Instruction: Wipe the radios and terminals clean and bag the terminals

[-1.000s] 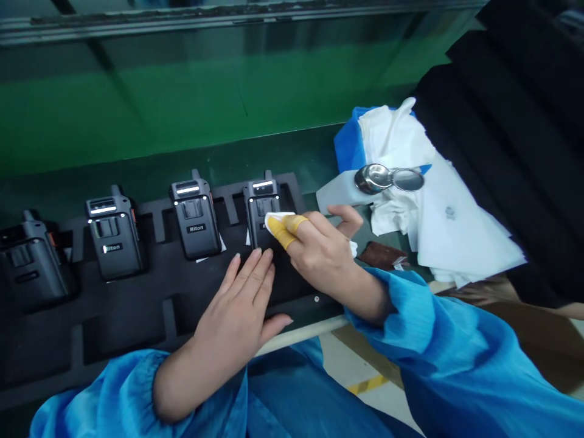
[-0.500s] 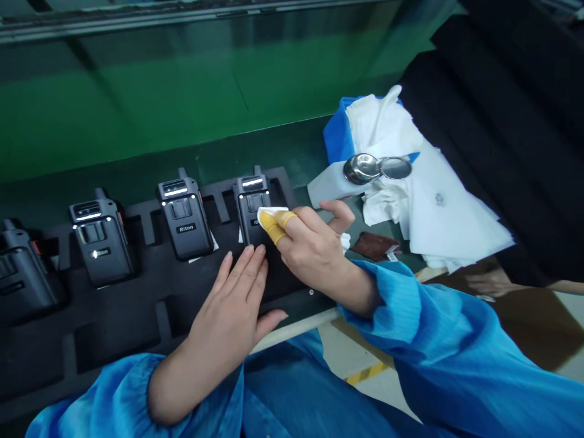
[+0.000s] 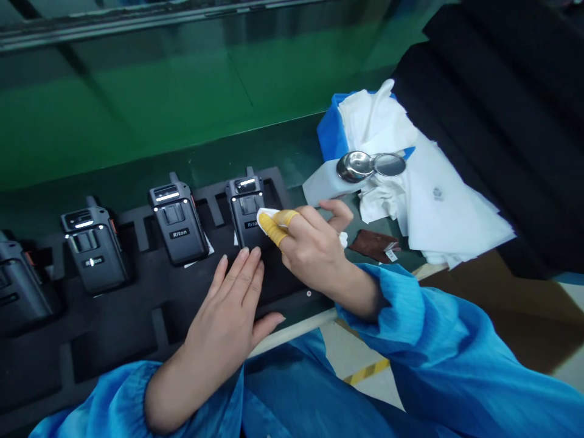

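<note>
A black walkie-talkie (image 3: 243, 211) with a stub antenna lies in the black foam tray (image 3: 182, 316). My left hand (image 3: 230, 298) rests flat, fingers stretched out, with its fingertips at the lower end of this radio. In my right hand (image 3: 314, 243) a folded white cloth (image 3: 267, 214) is pressed under fingers wearing yellow finger cots, against the radio's right side beside the label. Part of the label is covered by the cloth. To the left lie more radios of the same kind, the nearest being a "Riton" walkie-talkie (image 3: 179, 228).
Right of the tray lies a white bottle (image 3: 322, 182) with a metal pump top. Behind it a blue box (image 3: 332, 134) holds white cloths (image 3: 378, 121). A brown cloth (image 3: 371, 243) is near the bench edge, and black foam sheets (image 3: 479, 121) lean at the right.
The view has shifted slightly, so the radios sit a little further left. Both hands keep nearly the same place; the cloth has moved slightly relative to the label, showing more of it.
</note>
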`<act>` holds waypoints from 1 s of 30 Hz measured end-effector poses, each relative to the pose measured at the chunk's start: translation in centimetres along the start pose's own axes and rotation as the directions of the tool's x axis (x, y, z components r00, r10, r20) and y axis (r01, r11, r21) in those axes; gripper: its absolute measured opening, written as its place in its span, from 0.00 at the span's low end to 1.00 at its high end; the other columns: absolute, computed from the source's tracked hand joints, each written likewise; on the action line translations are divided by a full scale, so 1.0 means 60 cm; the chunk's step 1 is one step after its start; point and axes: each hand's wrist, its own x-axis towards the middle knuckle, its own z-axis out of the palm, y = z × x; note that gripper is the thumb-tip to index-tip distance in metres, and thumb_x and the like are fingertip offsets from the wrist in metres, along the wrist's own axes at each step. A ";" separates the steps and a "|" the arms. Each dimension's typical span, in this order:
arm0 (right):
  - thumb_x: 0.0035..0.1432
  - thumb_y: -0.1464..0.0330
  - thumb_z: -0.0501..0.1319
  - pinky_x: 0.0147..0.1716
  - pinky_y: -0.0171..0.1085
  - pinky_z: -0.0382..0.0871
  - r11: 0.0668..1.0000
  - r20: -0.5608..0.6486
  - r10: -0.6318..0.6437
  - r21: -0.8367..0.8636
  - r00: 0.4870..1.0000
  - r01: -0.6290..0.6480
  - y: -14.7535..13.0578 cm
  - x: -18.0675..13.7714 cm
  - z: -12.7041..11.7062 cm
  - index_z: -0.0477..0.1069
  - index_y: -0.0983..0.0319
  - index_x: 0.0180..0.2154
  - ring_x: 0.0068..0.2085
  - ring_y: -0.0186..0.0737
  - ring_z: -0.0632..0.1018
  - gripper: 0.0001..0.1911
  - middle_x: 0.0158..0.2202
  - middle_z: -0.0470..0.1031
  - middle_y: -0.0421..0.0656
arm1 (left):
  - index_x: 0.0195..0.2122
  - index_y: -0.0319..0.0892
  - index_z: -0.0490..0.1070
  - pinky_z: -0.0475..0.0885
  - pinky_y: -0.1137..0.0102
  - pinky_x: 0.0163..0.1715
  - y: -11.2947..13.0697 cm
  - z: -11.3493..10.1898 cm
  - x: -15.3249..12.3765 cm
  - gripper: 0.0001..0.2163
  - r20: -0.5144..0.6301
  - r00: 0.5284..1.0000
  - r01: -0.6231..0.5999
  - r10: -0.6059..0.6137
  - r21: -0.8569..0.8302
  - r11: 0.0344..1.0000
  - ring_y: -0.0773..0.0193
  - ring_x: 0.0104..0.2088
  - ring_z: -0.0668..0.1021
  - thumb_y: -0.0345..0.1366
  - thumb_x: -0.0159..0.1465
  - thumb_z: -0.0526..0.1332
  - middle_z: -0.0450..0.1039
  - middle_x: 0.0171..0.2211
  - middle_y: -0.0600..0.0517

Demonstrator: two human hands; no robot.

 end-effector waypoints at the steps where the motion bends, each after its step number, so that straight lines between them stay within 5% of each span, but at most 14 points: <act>1: 0.55 0.79 0.54 0.51 0.45 0.44 1.000 0.041 -0.012 0.013 0.999 0.012 0.000 -0.002 -0.007 0.69 0.60 0.21 0.36 0.35 0.64 0.15 0.27 0.68 0.38 | 0.56 0.28 0.64 0.66 0.53 0.57 0.000 0.000 0.000 0.26 -0.001 1.000 -0.002 0.002 -0.003 1.000 0.49 0.60 0.68 0.46 0.70 0.44 0.66 0.59 0.39; 5: 0.48 0.79 0.53 0.47 0.44 0.48 1.000 0.112 0.012 0.011 0.994 -0.013 0.030 -0.010 -0.046 0.67 0.61 0.18 0.32 0.35 0.63 0.12 0.26 0.66 0.39 | 0.57 0.28 0.63 0.65 0.53 0.58 -0.002 0.000 -0.003 0.26 0.000 1.000 -0.005 0.005 -0.030 1.000 0.49 0.61 0.67 0.46 0.70 0.44 0.65 0.60 0.38; 10: 0.47 0.78 0.54 0.40 0.46 0.50 0.945 -0.212 0.245 -0.165 0.946 -0.281 0.100 -0.002 -0.055 0.71 0.61 0.25 0.31 0.35 0.62 0.10 0.27 0.62 0.40 | 0.58 0.27 0.61 0.63 0.51 0.60 0.002 0.007 -0.001 0.26 0.018 1.000 0.014 -0.013 -0.069 0.997 0.48 0.63 0.63 0.46 0.68 0.50 0.61 0.61 0.35; 17: 0.47 0.77 0.53 0.43 0.51 0.50 0.921 -0.057 0.371 -0.104 0.927 -0.375 0.123 0.016 -0.038 0.66 0.61 0.21 0.34 0.38 0.63 0.09 0.27 0.63 0.42 | 0.56 0.30 0.65 0.65 0.50 0.58 -0.001 -0.014 -0.021 0.26 -0.038 0.999 0.026 -0.028 -0.061 0.998 0.48 0.61 0.67 0.49 0.67 0.51 0.64 0.60 0.36; 21: 0.46 0.77 0.54 0.43 0.52 0.50 0.914 -0.101 0.382 -0.105 0.919 -0.392 0.108 0.032 -0.050 0.66 0.61 0.19 0.34 0.40 0.65 0.09 0.25 0.61 0.42 | 0.53 0.30 0.68 0.63 0.48 0.59 -0.029 -0.036 -0.057 0.25 -0.106 0.988 0.116 -0.116 -0.006 0.993 0.48 0.59 0.70 0.47 0.69 0.47 0.68 0.57 0.37; 25: 0.47 0.77 0.53 0.43 0.49 0.50 0.973 -0.120 0.223 -0.035 0.967 -0.229 0.060 0.075 -0.037 0.74 0.59 0.28 0.34 0.40 0.66 0.13 0.29 0.68 0.42 | 0.54 0.31 0.68 0.62 0.46 0.59 -0.059 -0.034 -0.072 0.25 -0.106 0.971 0.222 -0.215 0.058 0.973 0.46 0.59 0.69 0.48 0.68 0.49 0.68 0.57 0.37; 30: 0.51 0.78 0.52 0.46 0.45 0.48 0.998 -0.120 -0.057 0.028 0.991 0.060 -0.021 0.148 0.021 0.76 0.57 0.33 0.37 0.38 0.67 0.17 0.33 0.74 0.40 | 0.56 0.31 0.66 0.65 0.48 0.57 -0.069 -0.019 -0.070 0.29 -0.069 0.975 0.216 -0.212 0.062 0.974 0.46 0.60 0.68 0.52 0.65 0.54 0.65 0.59 0.36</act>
